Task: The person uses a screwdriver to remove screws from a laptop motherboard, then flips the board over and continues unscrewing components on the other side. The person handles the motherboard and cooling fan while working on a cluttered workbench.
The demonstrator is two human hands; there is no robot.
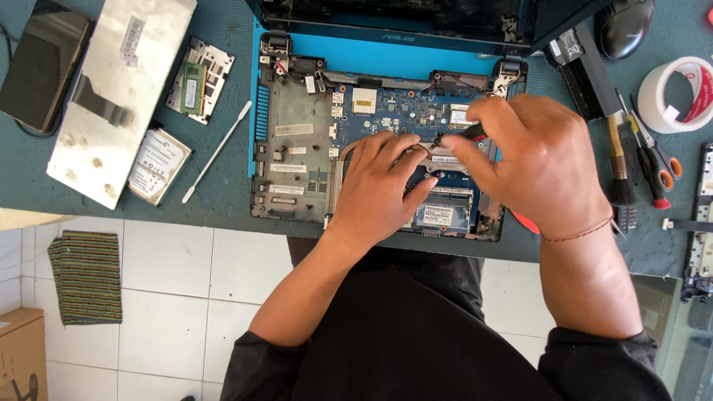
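While both hands press, bare blue circuit board glints.

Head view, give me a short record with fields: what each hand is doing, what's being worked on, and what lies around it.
left hand: rests flat on the copper heat pipe of the motherboard
right hand: pinches a screwdriver, tip down on the board
laptop: opened, blue shell, on a teal mat
left of laptop: white spudger, hard drive, memory stick, keyboard face down
right of laptop: brush, tape roll, mouse
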